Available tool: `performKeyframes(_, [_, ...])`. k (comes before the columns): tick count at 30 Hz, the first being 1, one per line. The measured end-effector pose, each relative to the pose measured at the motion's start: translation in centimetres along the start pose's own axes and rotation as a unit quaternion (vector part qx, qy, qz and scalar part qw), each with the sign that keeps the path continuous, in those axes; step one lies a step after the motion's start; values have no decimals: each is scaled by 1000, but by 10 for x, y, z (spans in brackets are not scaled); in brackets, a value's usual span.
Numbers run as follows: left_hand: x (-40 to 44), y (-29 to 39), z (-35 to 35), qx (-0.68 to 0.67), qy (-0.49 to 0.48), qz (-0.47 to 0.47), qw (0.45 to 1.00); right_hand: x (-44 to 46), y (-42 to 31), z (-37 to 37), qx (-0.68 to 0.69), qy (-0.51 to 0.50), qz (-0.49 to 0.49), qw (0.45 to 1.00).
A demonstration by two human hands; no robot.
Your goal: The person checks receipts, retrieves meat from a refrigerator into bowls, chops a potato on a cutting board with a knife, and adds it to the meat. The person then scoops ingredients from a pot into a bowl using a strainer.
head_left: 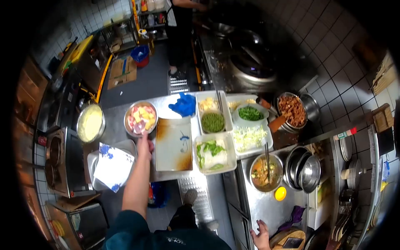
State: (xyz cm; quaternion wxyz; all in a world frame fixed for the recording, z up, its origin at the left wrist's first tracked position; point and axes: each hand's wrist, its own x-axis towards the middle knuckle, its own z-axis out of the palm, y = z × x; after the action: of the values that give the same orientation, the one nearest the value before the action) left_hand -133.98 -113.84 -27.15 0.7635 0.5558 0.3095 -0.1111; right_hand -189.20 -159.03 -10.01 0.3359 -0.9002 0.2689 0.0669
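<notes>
Left hand [146, 144] is at the near rim of a metal bowl [129, 131] of pink meat and yellow chunks. Fingers reach up to the rim and look in contact — can't tell if they pinch it or just rest against it. Bowl is on the left part of the counter [114, 123], just left of a rectangular white dish [170, 146] with brown staining at its corners. Crumpled blue item [183, 105] sits past the dish's far edge; blue-patterned white sheet [110, 166] lies left of the forearm, nearer.

Right hand [261, 237] is low on the near right, fingers loosely spread, nothing visible in them. Nearest things: round wooden piece [276, 241] to its right and purple item [296, 214] farther out. Beyond those — yellow round item [280, 193], then a metal bowl with chopsticks [253, 183].
</notes>
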Motion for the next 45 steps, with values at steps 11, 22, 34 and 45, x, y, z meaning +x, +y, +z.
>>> performKeyframes(11, [-92,-49,3,257,-126,60,956,26,-43,11,25,17,-24,999])
performKeyframes(22, [-118,-80,4,392,-50,154,906,27,-39,25,45,-16,-26,999])
performKeyframes(34, [-195,-11,-122,715,60,472,512,26,-50,25,33,-21,-27,999])
performKeyframes(45, [-184,-25,-191,793,-47,407,450,28,-55,31,31,-13,-35,999])
